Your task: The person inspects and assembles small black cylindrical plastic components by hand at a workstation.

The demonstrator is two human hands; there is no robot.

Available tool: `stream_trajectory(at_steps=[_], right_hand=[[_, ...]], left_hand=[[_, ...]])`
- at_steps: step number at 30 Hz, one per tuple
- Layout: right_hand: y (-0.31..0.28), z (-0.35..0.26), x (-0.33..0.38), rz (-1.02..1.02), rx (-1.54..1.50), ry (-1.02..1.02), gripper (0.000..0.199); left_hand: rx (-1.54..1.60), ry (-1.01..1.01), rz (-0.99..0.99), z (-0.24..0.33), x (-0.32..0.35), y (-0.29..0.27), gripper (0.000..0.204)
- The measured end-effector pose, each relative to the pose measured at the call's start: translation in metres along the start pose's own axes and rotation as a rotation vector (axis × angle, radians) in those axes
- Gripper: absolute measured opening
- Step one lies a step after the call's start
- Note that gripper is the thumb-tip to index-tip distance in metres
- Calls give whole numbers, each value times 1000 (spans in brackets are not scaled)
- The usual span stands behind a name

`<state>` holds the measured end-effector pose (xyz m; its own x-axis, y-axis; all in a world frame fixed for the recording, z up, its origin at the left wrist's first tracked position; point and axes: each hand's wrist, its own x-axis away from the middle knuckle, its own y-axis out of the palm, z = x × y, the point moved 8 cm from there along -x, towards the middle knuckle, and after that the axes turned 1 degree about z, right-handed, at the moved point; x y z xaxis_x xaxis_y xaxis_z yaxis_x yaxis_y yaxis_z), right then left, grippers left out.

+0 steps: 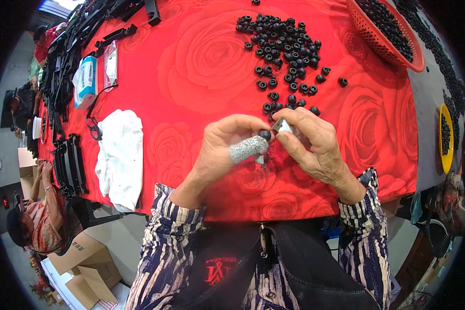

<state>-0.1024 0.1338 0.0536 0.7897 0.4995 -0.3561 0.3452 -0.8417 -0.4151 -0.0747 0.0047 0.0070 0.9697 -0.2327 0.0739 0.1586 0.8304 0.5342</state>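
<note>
My left hand (219, 144) is closed, pinching a small round black plastic part (265, 135) between its fingertips. A grey speckled wrap (247, 150) covers one digit of that hand, with a bit of white at its end. Beside it, my right hand (315, 144) pinches a small flat metal blade (279, 125) with white on its grip side. The blade is close to the black part; I cannot tell whether they touch. Just beyond my hands lies a loose pile of similar black parts (289, 51). Dark crumbs (267, 161) are scattered on the cloth beneath.
A red rose-patterned tablecloth (201, 67) covers the table. A white cloth (120, 157), a tissue pack (86, 82) and long black parts (70, 160) lie left. A red basket (385, 36) and a yellow tray (446, 139) of black parts stand right. Other people sit at the left.
</note>
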Motion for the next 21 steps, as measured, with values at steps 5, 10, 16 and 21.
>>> stream_trajectory(at_steps=[5, 10, 16, 21], right_hand=[[2, -2, 2, -13, 44, -28, 26], [4, -1, 1, -18, 44, -15, 26], [5, 0, 1, -24, 50, -5, 26], [5, 0, 2, 13, 29, -68, 22]], left_hand=[[10, 9, 4, -1, -1, 0, 21], [42, -38, -10, -3, 0, 2, 22], [39, -63, 2, -4, 0, 1, 23], [47, -76, 4, -10, -1, -2, 24]])
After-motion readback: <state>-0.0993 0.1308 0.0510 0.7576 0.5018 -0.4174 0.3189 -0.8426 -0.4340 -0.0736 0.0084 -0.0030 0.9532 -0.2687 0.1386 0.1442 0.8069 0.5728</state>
